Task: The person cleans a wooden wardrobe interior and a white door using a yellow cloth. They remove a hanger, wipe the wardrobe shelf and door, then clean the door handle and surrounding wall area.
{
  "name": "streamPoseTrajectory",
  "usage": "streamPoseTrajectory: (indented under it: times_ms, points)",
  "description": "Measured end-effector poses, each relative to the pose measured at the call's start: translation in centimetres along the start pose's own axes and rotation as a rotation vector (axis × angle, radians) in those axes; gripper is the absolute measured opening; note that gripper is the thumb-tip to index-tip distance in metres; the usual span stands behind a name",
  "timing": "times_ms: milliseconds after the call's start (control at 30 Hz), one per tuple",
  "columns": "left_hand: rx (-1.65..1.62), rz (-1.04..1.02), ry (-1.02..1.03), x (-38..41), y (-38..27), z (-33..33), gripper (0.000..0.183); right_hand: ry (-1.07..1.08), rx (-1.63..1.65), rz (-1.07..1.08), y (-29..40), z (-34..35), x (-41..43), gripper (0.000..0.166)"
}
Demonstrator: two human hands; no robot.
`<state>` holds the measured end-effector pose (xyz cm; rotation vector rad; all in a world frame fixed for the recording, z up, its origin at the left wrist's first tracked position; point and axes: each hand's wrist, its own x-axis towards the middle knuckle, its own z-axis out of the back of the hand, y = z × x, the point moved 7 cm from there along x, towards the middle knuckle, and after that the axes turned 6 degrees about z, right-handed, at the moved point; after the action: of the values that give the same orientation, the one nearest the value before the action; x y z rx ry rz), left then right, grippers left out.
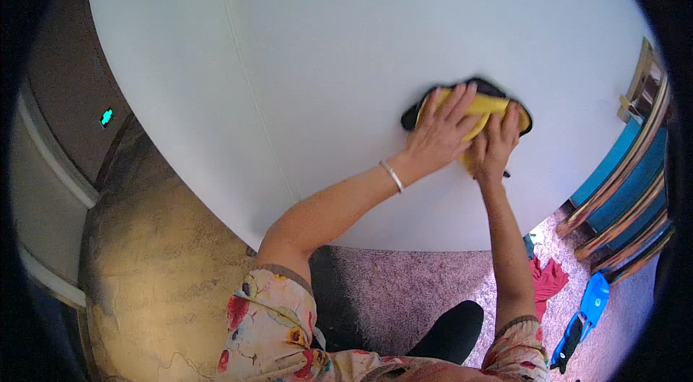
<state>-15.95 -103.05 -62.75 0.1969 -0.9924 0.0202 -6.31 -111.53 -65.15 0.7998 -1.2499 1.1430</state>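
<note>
A yellow cloth with black edges (490, 106) lies bunched against a large smooth white surface (335, 84). My left hand (441, 133), with a light bangle at its wrist, presses flat on the cloth's left part with fingers spread. Close beside it, my right hand (497, 146) bears on the right part, its fingers bent over the yellow fabric. Slight blur shows at the cloth and fingers. What lies under the cloth is hidden.
Wooden-edged frames with blue panels (622, 192) stand at the right. A red cloth (548, 279) and a blue bag (594, 298) lie on the carpet (417, 284). A green lit sign (106, 117) shows at the left, above yellowish flooring (162, 252).
</note>
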Motion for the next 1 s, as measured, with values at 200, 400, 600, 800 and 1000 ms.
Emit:
streamPoseTrajectory:
  times_ms: [200, 400, 600, 800, 1000]
  points:
    - [0.088, 0.089, -0.251, 1.1, 8.1, 7.8, 0.049, -0.066, 0.073, 0.066, 7.6, -2.9, 8.7, 0.048]
    - [0.162, 0.415, -0.302, -10.1, 14.9, 8.7, 0.041, 0.085, 0.21, 0.262, 17.4, -6.8, 7.0, 0.05]
    - [0.025, 0.615, -0.243, -18.5, 11.3, 0.9, 0.042, 0.298, 0.198, 0.257, 17.1, -8.5, -3.1, 0.044]
    - [-0.112, 0.45, -0.161, -13.7, 8.5, 0.6, 0.045, 0.233, 0.037, 0.072, 13.1, -7.2, -4.5, 0.041]
    - [-0.058, 0.343, -0.323, -7.7, 12.1, 6.6, 0.045, -0.006, 0.12, 0.091, 14.6, -7.3, 4.1, 0.045]
